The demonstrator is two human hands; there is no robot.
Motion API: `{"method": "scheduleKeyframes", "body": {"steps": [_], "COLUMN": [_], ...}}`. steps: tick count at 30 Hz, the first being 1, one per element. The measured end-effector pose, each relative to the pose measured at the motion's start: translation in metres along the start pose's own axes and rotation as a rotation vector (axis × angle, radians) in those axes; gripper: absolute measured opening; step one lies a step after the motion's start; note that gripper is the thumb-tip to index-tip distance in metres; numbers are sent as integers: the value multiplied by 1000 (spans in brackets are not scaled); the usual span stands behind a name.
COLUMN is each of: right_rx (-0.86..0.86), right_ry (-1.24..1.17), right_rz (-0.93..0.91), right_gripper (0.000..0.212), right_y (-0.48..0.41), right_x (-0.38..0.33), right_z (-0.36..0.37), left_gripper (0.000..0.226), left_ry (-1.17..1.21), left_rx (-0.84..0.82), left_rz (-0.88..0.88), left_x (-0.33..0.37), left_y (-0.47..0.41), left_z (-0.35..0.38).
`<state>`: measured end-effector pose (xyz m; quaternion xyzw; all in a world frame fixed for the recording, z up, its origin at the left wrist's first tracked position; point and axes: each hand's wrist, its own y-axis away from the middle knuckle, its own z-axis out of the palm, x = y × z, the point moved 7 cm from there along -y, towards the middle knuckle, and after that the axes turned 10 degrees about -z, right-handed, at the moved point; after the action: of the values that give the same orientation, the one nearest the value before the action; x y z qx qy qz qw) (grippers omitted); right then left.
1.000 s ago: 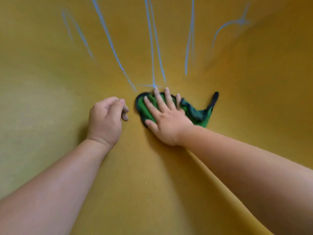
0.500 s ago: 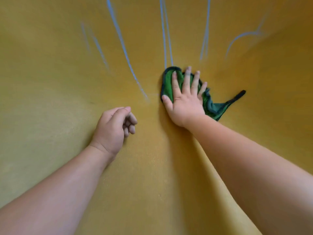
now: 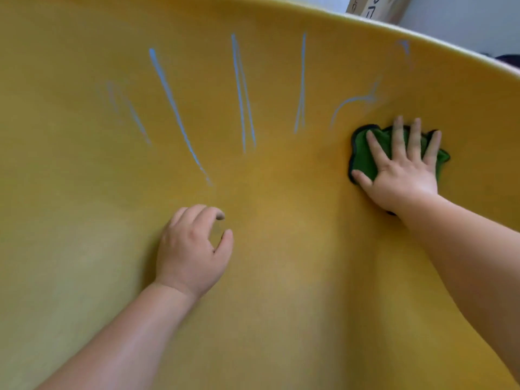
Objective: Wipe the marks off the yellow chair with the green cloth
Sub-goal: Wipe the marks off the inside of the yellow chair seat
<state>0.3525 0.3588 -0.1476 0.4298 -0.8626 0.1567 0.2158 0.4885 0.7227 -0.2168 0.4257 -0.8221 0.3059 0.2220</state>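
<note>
The yellow chair (image 3: 84, 249) fills almost the whole view, its curved inner surface facing me. Several blue marks (image 3: 174, 108) run in long streaks across its upper middle, with a fainter curved streak at the upper right. The green cloth (image 3: 363, 156) with a dark edge lies bunched on the right part of the surface. My right hand (image 3: 399, 170) presses flat on it, fingers spread. My left hand (image 3: 194, 249) rests on the bare yellow surface at the centre, fingers curled loosely, holding nothing.
The chair's rim (image 3: 422, 35) curves across the top right. Beyond it stand a cardboard box (image 3: 377, 7) and a pale wall.
My right hand has slid the cloth to the right, away from the central streaks. The view has pulled back, so the chair's rim now shows. My left hand has stayed near the centre.
</note>
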Motion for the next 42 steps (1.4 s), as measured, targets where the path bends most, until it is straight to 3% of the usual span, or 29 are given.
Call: {"method": "scheduleKeyframes", "body": {"steps": [4,10,14,16,20,23,26,31,33,35,39,42], "right_rx": [133,124,118,211,368,436,402,127,52,125,314,367], "right_ry": [-51,-283,-166,-54,56,-15,-155,-217,-135,-22,104,-39], "right_rz": [-5,-644,-871,-709,-218,-60,-80,-559,-696,-629,-191,-96], "right_gripper": [85,71,67,68,69,71,77,81,75,72,70,73], "right_y": [-34,-3,9,-21,-74,-85,-92,-30,-1,-17,-74,-85], "right_x": [-12,-160,-158,-107,28,49,-1,-134,-141,-98,31,27], "right_z": [-20,3,8,-4,-69,-105,-91,-16,3,-6,-67,-88], "left_gripper": [72,83,86,86,85,86,86,87,87,86,85,86], "left_ry": [-345,-548,-598,-605,-625,-633,-629,-615,-619,-623,-615,-616], "left_rx": [-171,-278,-308,-314,-316,-303,-296,-289,-293,-295,-286,-294], "left_rz": [48,61,51,51,59,71,74,76,78,81,91,92], "left_x": [10,6,6,5,6,8,8,9,8,7,8,9], "left_y": [-6,-4,-4,-3,-2,-2,-2,-3,-2,-1,-2,-2], "left_z": [47,65,68,67,68,68,68,68,67,67,68,69]}}
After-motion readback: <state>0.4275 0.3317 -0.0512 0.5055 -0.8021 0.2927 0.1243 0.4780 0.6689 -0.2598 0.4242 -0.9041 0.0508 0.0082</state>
